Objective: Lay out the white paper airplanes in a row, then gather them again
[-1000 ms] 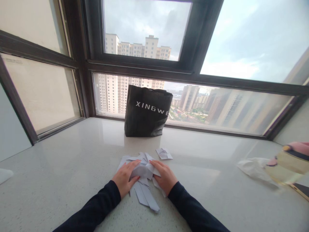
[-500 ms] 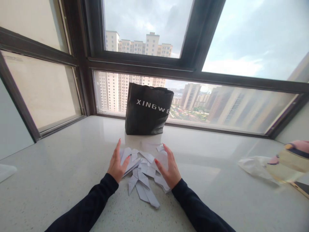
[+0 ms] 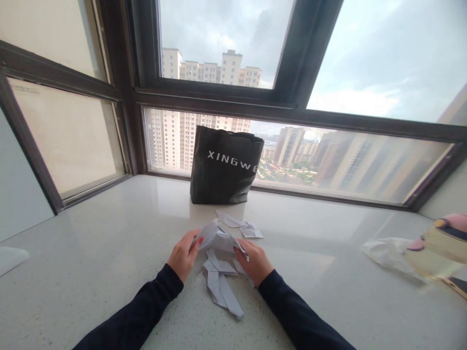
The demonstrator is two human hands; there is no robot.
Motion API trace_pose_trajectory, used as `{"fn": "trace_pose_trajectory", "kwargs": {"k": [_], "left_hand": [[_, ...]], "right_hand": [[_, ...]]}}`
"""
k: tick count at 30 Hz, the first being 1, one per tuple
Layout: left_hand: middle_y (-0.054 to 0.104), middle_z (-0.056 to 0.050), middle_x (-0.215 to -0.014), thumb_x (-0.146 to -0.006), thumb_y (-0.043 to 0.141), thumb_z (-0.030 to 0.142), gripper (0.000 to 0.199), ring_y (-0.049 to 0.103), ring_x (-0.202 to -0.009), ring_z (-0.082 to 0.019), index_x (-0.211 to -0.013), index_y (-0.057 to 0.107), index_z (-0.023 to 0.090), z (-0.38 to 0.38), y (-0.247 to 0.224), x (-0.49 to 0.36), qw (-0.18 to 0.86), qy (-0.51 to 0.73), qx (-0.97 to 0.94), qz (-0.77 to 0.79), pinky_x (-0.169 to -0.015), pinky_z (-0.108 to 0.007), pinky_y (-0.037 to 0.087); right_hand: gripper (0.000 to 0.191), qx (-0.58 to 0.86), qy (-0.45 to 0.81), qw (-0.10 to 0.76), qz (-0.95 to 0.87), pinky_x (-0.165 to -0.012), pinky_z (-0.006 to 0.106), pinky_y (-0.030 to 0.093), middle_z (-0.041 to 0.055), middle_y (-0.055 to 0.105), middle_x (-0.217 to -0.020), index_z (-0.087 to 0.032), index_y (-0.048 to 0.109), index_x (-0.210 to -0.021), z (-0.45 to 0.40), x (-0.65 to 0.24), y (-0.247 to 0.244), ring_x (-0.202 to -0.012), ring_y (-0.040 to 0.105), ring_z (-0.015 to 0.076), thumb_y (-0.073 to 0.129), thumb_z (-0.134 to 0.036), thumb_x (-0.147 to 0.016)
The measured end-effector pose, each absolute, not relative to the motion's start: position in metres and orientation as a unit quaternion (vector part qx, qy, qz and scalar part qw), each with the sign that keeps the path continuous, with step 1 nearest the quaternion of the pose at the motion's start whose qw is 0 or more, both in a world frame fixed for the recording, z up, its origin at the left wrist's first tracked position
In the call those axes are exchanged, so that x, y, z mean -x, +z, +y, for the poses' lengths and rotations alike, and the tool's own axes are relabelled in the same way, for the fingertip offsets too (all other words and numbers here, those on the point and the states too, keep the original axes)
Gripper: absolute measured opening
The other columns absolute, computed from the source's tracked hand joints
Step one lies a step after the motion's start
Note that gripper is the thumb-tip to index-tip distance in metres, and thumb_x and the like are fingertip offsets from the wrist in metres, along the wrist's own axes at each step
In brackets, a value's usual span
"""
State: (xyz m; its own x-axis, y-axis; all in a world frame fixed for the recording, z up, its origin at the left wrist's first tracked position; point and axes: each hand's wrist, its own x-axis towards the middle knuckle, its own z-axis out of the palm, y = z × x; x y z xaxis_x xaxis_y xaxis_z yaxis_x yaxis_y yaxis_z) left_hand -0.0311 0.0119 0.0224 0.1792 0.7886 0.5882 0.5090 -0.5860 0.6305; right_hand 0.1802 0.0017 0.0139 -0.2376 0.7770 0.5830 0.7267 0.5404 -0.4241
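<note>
My left hand is closed on pieces of folded white paper, thumb on the near side. Opposite it, my right hand grips folded paper too, its edges poking out past the fingers. Between the hands the papers lean together in a loose bunch; how many each hand holds cannot be told. Several more folded papers lie on the white speckled sill just in front of the bunch. Others rest beyond the hands, near the foot of a black bag.
The upright black bag with white letters stands by the window. At right are a crumpled white plastic bag and a pink and yellow object, with a dark flat thing beside it. Something white lies at the left edge.
Both hands, spread apart around the papers before, have closed on some of them and gathered them into a raised bunch. Some papers at front and back have shifted.
</note>
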Motion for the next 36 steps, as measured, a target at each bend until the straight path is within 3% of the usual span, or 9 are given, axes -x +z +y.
{"fn": "trace_pose_trajectory", "kwargs": {"k": [3,6,12,18,21,24,28,32,36], "left_hand": [[0.057,-0.002,-0.073,-0.083,0.033,0.038,0.025,0.058,-0.065,-0.018,-0.092,0.043,0.017,0.007,0.028,0.03,0.155,0.537,-0.688,0.463,-0.063,-0.03,0.047],[0.055,-0.009,-0.099,-0.083,0.032,0.043,0.035,0.054,-0.093,-0.021,-0.106,0.038,0.017,0.009,0.027,0.028,0.207,0.604,-0.646,0.418,-0.081,-0.034,0.042],[0.03,-0.011,-0.131,-0.086,0.024,0.041,0.045,0.027,-0.121,-0.02,-0.124,0.025,0.018,0.018,0.024,0.033,0.217,0.633,-0.607,0.428,-0.1,-0.038,0.021],[0.048,-0.013,-0.118,-0.071,0.048,0.026,0.035,0.038,-0.112,-0.033,-0.105,0.051,0.02,0.018,0.006,0.033,0.159,0.444,-0.734,0.489,-0.094,-0.056,0.016],[0.044,-0.011,-0.124,-0.069,0.049,0.02,0.041,0.038,-0.113,-0.034,-0.111,0.048,0.022,0.019,-0.007,0.03,0.074,0.338,-0.791,0.505,-0.093,-0.06,0.009],[0.037,-0.011,-0.13,-0.071,0.044,0.016,0.048,0.036,-0.115,-0.032,-0.119,0.04,0.023,0.023,-0.016,0.029,0.055,0.31,-0.807,0.5,-0.091,-0.06,0.019],[0.032,-0.01,-0.132,-0.068,0.04,0.007,0.055,0.033,-0.117,-0.029,-0.12,0.037,0.024,0.026,-0.012,0.03,0.079,0.335,-0.813,0.47,-0.09,-0.057,0.026],[0.027,-0.011,-0.133,-0.075,0.037,0.011,0.042,0.03,-0.12,-0.022,-0.117,0.038,0.018,0.017,0.012,0.028,0.072,0.443,-0.797,0.404,-0.097,-0.042,0.027],[0.024,-0.01,-0.135,-0.083,0.033,0.019,0.039,0.02,-0.124,-0.022,-0.122,0.03,0.017,0.006,0.034,0.025,0.057,0.557,-0.74,0.372,-0.1,-0.041,0.022]], "right_hand": [[0.024,0.488,0.06,0.464,-0.737,-0.057,0.027,0.052,0.0049,0.063,-0.083,-0.02,0.057,-0.095,-0.002,-0.181,0.02,-0.067,0.061,0.0159,0.038,-0.026,-0.081],[0.03,0.491,0.104,0.524,-0.688,-0.049,0.025,0.052,0.0063,0.056,-0.096,-0.021,0.05,-0.105,-0.005,-0.18,0.025,-0.071,0.059,0.0153,0.035,-0.034,-0.084],[0.043,0.563,-0.048,0.541,-0.623,-0.088,0.044,0.039,0.0111,0.037,-0.118,-0.02,0.032,-0.122,-0.002,-0.184,0.026,-0.114,0.033,0.0224,0.029,-0.041,-0.084],[0.065,0.556,0.008,0.33,-0.763,-0.094,0.047,0.027,0.0123,0.038,-0.125,-0.02,0.031,-0.126,-0.007,-0.176,0.015,-0.117,0.032,0.0277,0.043,-0.056,-0.073],[0.081,0.52,0.043,0.224,-0.823,-0.096,0.05,0.019,0.0116,0.041,-0.127,-0.021,0.032,-0.127,-0.012,-0.17,0.013,-0.119,0.03,0.0309,0.054,-0.06,-0.06],[0.062,0.505,0.053,0.206,-0.837,-0.095,0.047,0.025,0.01,0.049,-0.121,-0.022,0.044,-0.119,-0.013,-0.169,0.014,-0.113,0.038,0.0288,0.057,-0.049,-0.065],[0.028,0.473,0.047,0.307,-0.824,-0.079,0.033,0.043,0.0069,0.064,-0.094,-0.019,0.06,-0.096,-0.008,-0.17,0.017,-0.088,0.057,0.0205,0.049,-0.019,-0.071],[0.023,0.477,0.036,0.374,-0.794,-0.07,0.028,0.048,0.0051,0.066,-0.08,-0.019,0.06,-0.085,-0.005,-0.174,0.02,-0.076,0.06,0.0176,0.04,-0.014,-0.074],[0.022,0.501,0.02,0.452,-0.737,-0.068,0.03,0.049,0.0064,0.063,-0.083,-0.019,0.055,-0.088,-0.006,-0.179,0.024,-0.08,0.059,0.0189,0.036,-0.018,-0.077]]}}
